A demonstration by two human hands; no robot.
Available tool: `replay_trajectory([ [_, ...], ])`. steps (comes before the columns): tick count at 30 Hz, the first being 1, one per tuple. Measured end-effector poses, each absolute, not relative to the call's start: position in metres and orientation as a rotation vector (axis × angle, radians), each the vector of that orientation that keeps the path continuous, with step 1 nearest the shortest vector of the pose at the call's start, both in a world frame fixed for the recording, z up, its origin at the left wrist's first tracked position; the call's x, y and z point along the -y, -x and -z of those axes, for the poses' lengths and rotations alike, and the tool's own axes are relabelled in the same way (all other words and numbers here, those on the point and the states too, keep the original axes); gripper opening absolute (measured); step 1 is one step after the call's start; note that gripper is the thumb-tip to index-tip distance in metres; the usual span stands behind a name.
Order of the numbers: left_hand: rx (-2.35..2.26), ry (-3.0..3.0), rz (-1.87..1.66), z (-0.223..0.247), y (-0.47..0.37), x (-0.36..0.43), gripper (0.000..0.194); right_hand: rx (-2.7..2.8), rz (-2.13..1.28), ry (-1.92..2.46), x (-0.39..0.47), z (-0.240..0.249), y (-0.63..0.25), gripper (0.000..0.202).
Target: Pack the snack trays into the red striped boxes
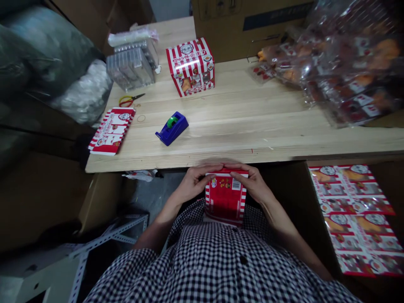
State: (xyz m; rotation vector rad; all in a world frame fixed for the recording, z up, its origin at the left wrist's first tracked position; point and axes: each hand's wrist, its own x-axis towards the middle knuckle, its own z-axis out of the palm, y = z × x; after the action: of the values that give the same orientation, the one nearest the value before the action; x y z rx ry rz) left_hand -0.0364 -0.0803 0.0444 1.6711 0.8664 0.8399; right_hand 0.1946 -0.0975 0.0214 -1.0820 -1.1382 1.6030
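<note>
A red box with white striped edges (225, 198) rests against my checked clothing, just below the table's front edge. Its red panel with a barcode faces up toward me. My left hand (197, 181) grips its upper left edge, thumb on the near face. At the upper right corner my right hand (251, 181) holds it the same way, fingers wrapped over the far side. The fingers of both hands meet along the top edge. On the table ahead lies a blue tape dispenser (173, 129) with a green roll.
A striped, printed box (191, 67) stands at the back, near stacked clear plastic cases (131, 69). Scissors (131, 99) and a flat striped carton (112, 130) lie left. Bagged items (347, 67) heap up right; more printed packages (353, 219) sit below them in a cardboard box.
</note>
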Motion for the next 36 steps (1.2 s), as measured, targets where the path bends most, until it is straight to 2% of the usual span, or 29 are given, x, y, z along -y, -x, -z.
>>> replay_trajectory([
  [5,-0.889,-1.632,-0.912,-0.058,0.032,0.079,0.034,1.215,-1.526,1.118,0.088,-0.039,-0.196,0.021],
  [9,-1.200,-1.682,-1.113,-0.053,0.083,0.036,0.058,1.129,-1.461,1.187,0.070,-0.036,-0.205,0.020],
  [11,-1.573,-1.694,-1.279,-0.047,0.129,0.006,0.052,1.039,-1.478,1.231,0.064,-0.031,-0.208,0.021],
  [14,-1.856,-1.539,-1.096,-0.037,0.187,-0.032,0.034,0.939,-1.557,1.244,0.062,-0.024,-0.209,0.022],
  [16,-1.789,-1.402,-0.961,-0.031,0.204,-0.048,0.027,0.921,-1.571,1.241,0.064,-0.023,-0.207,0.021],
  [21,-1.597,-1.257,-0.887,-0.026,0.201,-0.061,0.035,0.930,-1.524,1.268,0.068,-0.026,-0.207,0.024],
  [29,-1.506,-1.025,-1.116,-0.028,0.198,-0.060,0.036,0.869,-1.454,1.269,0.075,-0.039,-0.214,0.026],
  [36,-1.451,-0.970,-1.291,-0.002,0.202,-0.031,0.038,0.880,-1.403,1.275,0.071,-0.046,-0.208,0.024],
])
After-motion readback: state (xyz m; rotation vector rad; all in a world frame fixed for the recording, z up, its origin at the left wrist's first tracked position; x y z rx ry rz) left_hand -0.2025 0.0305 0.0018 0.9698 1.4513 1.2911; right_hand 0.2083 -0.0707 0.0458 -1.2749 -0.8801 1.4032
